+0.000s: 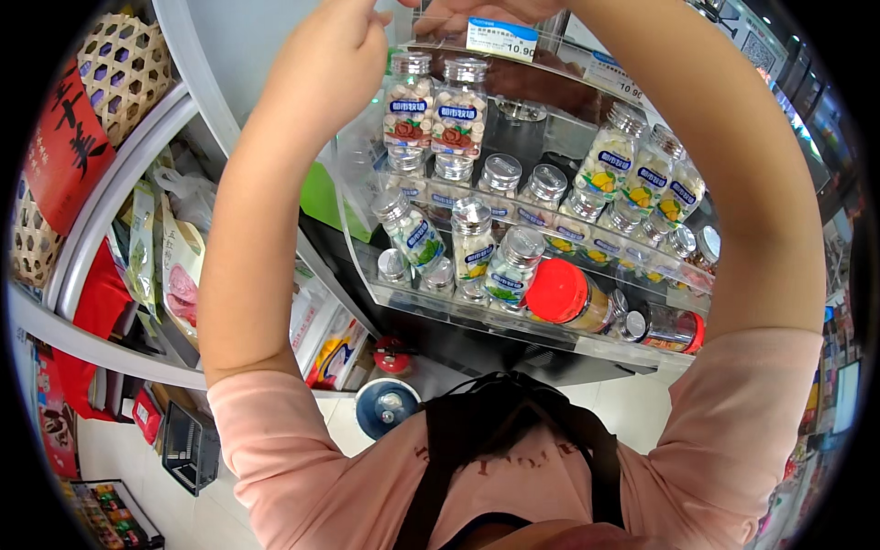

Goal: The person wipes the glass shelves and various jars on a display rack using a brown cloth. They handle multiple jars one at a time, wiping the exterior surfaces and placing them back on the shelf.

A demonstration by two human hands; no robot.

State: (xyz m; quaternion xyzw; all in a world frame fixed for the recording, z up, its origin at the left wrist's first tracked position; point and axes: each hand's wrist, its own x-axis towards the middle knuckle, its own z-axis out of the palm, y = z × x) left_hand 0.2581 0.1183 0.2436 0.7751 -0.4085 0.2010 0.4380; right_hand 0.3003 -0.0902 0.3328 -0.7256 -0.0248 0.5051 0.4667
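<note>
Both arms reach up past an acrylic display shelf (426, 302). My left hand (347, 58) is at the top edge of the view, its fingers partly cut off. Only part of my right hand (491, 10) shows, beside a blue-and-white price tag (502, 40); what either hand holds cannot be seen. Below them stand two clear candy bottles (458, 113) with silver caps and red-brown pictures on their labels. To the right are several bottles with lemon pictures (605, 161). Lower down are a tilted mint-label bottle (412, 230), a lemon-label bottle (472, 240) and another green-label bottle (512, 268).
A red-lidded jar (560, 292) and a dark jar (667, 326) lie on the lowest tier. At left, a curved shelf (130, 361) holds packets and woven baskets (124, 72). A round blue bin (385, 409) and a black crate (189, 447) are on the floor.
</note>
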